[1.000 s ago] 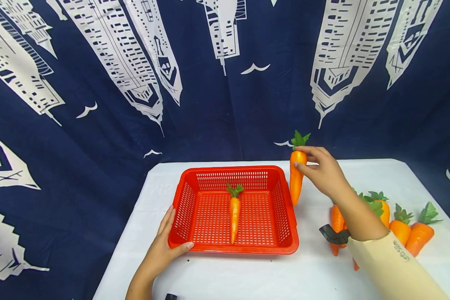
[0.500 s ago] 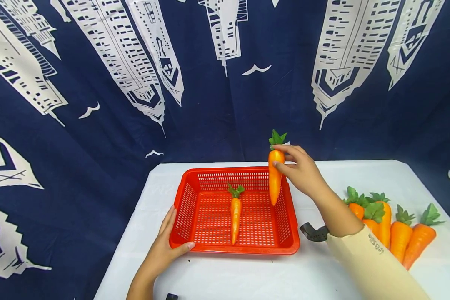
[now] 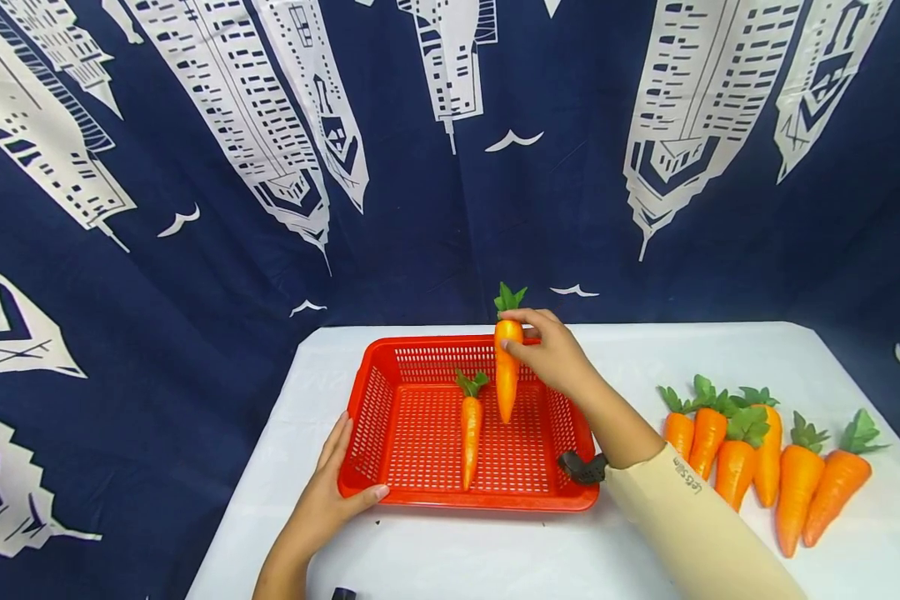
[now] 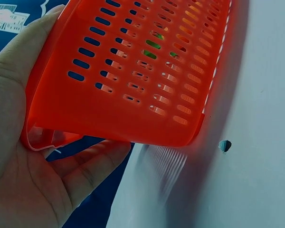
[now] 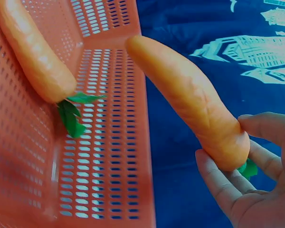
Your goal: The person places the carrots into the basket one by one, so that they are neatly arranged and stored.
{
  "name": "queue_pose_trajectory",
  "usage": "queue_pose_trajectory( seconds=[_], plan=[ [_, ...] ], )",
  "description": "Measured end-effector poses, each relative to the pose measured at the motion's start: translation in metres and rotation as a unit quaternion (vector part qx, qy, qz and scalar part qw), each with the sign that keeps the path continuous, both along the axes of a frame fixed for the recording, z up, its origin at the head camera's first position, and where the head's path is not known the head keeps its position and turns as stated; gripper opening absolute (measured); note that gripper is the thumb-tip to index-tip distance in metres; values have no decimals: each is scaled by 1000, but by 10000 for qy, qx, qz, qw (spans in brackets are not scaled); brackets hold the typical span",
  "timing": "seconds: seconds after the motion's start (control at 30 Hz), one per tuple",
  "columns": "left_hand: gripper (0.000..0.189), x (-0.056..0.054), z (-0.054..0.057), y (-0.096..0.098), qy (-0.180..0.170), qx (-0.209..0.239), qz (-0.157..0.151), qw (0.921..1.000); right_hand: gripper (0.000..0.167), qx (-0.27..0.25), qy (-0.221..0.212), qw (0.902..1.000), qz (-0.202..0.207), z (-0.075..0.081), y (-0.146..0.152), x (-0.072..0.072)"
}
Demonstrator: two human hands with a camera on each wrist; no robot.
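My right hand [image 3: 553, 354] pinches an orange carrot [image 3: 507, 379] near its leafy green top, thumb on one side and fingers on the other. In the head view the carrot hangs tip down over the right half of a red perforated basket [image 3: 510, 501]. A second carrot [image 3: 471, 442] lies on the basket floor, leaves toward the back; the right wrist view also shows this lying carrot [image 5: 35, 57]. At the basket's near left corner my left hand [image 3: 324, 492] grips the rim, its thumb along the front. In the left wrist view the fingers lie under the rim.
Several more carrots [image 3: 798, 492] lie in a group on the white table [image 3: 450, 558] to the right, leaves pointing back. Behind the table hangs a dark blue cloth [image 3: 412, 250] with white buildings. A black device [image 3: 583, 468] sits at my right wrist.
My right hand has carried the carrot leftward from beside the basket's right edge to over its inside, dipping lower lately. The left hand stays at the basket corner.
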State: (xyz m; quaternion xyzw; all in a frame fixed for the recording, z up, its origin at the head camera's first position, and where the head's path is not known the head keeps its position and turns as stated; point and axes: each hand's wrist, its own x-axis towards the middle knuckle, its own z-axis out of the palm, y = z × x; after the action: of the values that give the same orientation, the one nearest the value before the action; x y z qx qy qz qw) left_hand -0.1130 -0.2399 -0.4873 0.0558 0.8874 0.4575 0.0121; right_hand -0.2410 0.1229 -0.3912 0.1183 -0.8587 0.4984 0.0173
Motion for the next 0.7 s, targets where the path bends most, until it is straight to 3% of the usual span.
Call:
queue_pose_trajectory(
  seconds=[0.37,0.7],
  plan=[
    [113,0,0,0,4,-19,-8,10000,47,-384,-925,9931,604,-24,-16,-6],
    [114,0,0,0,-46,-57,36,10000,45,132,-1319,9875,850,-46,-25,-13]
  ],
)
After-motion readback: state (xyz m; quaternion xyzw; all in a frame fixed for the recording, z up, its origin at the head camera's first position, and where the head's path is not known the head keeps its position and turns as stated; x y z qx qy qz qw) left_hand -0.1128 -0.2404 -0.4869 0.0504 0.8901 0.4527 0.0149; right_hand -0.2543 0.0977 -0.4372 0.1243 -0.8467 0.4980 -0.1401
